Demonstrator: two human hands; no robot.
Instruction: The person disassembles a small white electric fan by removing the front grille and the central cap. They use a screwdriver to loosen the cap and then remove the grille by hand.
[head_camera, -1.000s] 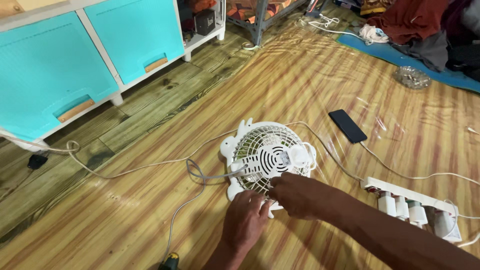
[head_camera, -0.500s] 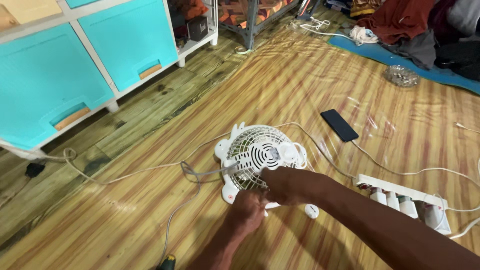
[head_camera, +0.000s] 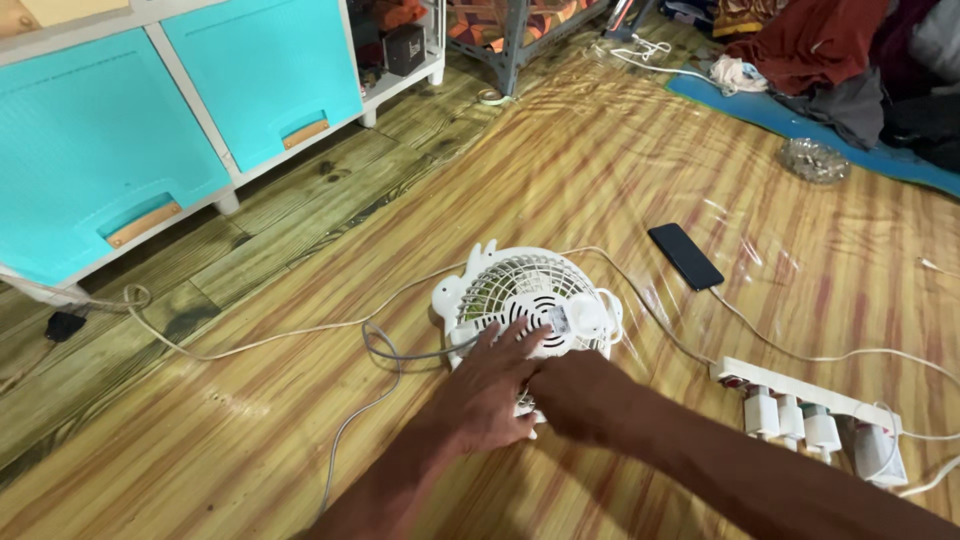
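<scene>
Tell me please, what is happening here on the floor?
A person is handling a small white fan that lies face down on the striped floor mat. The left hand lies flat on the fan's rear grille, fingers spread. The right hand is at the fan's near edge; what it grips cannot be seen. The fan's grey cord trails to the left. A black phone and a white power strip lie to the right.

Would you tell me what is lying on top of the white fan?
The left hand rests flat on the fan grille; the right hand covers its near edge. What lies under them is hidden.
</scene>
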